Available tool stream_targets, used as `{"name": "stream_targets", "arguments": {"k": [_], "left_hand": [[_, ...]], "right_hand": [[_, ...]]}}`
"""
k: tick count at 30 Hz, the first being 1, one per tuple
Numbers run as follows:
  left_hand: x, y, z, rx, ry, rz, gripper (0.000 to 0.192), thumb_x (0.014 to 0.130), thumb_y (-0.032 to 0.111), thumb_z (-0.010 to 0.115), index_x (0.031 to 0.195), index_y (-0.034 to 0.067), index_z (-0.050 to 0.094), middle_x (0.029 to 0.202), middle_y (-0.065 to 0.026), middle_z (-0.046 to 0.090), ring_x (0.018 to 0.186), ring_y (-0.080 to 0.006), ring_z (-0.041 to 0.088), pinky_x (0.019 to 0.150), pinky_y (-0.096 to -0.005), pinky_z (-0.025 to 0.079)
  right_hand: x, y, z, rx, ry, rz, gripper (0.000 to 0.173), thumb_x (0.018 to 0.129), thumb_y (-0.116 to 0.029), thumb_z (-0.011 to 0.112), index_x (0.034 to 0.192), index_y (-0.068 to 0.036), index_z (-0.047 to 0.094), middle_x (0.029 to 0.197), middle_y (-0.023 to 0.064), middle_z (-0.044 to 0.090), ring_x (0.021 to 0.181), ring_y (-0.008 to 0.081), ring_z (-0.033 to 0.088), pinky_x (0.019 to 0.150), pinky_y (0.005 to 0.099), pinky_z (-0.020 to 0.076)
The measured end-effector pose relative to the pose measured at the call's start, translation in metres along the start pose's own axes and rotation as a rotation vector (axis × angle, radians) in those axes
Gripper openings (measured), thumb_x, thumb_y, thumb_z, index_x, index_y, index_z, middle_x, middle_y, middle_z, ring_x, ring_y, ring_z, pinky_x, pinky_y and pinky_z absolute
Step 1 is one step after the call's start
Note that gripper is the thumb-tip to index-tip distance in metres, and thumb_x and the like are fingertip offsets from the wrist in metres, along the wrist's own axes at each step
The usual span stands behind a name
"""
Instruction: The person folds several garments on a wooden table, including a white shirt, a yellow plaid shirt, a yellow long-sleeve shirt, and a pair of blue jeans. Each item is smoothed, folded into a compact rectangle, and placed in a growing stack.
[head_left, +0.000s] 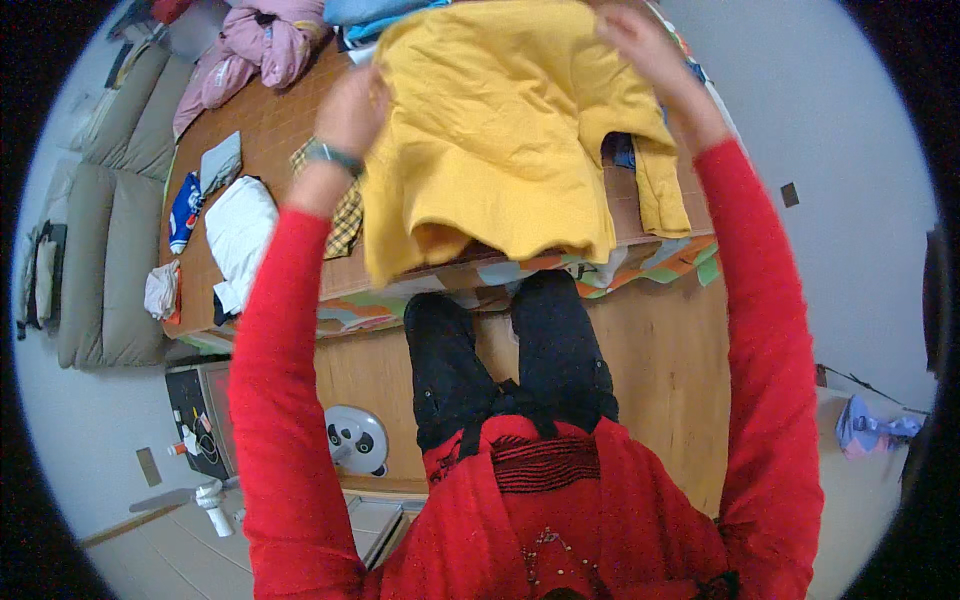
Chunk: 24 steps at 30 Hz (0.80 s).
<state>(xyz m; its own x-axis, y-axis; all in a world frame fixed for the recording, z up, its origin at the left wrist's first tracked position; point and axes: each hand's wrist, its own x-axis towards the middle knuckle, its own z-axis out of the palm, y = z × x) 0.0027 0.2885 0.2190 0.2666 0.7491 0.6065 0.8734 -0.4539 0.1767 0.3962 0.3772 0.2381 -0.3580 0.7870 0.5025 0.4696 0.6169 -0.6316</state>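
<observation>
A yellow long-sleeved top (502, 135) lies spread over the near part of the bed, its hem towards me and partly lifted. My left hand (351, 112), with a dark band on the wrist, is at the top's left edge; blur hides whether the fingers grip it. My right hand (637, 45) is over the top's upper right side, also blurred, its hold unclear. One sleeve (660, 187) hangs down on the right. A yellow checked cloth (345, 225) lies partly under my left forearm.
White garments (244, 225), a blue printed cloth (184, 214) and a grey folded cloth (221, 161) lie on the brown bed mat (300, 112). Farther off are a pink padded garment (262, 45) and blue folded clothes (375, 15). A grey sofa (127, 247) stands at left.
</observation>
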Motion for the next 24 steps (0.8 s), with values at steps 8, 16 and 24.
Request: {"name": "stream_targets", "arguments": {"k": [8,16,24], "left_hand": [[-0.213,0.085,0.084,-0.238,-0.282,-0.479,0.038,0.08,0.012,0.062,0.114,0.0,0.05,0.105,-0.0203,0.053,0.097,-0.0371,0.053,0.083,-0.0417,0.045],[-0.186,0.071,0.136,0.016,-0.38,-0.77,0.046,0.081,0.028,0.065,0.115,0.001,0.052,0.111,-0.0202,0.054,0.101,-0.0374,0.054,0.085,-0.0428,0.045],[-0.191,0.036,0.146,-0.524,-0.159,-1.097,0.021,0.081,0.016,0.064,0.098,0.004,0.056,0.093,-0.0128,0.062,0.087,-0.0237,0.06,0.07,-0.0366,0.049]], "right_hand": [[-0.281,0.02,0.093,0.128,-0.102,0.752,0.034,0.083,-0.018,0.065,0.11,0.0,0.055,0.094,0.005,0.058,0.084,0.0126,0.055,0.078,0.0268,0.0453],[-0.295,-0.02,0.146,-0.527,0.048,0.357,0.045,0.069,-0.019,0.075,0.108,-0.008,0.056,0.106,0.0122,0.053,0.1,0.0304,0.05,0.086,0.0401,0.0429],[-0.298,0.015,0.122,-0.019,0.05,0.691,0.016,0.085,-0.016,0.058,0.099,-0.007,0.057,0.09,0.0103,0.059,0.088,0.0263,0.055,0.079,0.0337,0.0443]]}}
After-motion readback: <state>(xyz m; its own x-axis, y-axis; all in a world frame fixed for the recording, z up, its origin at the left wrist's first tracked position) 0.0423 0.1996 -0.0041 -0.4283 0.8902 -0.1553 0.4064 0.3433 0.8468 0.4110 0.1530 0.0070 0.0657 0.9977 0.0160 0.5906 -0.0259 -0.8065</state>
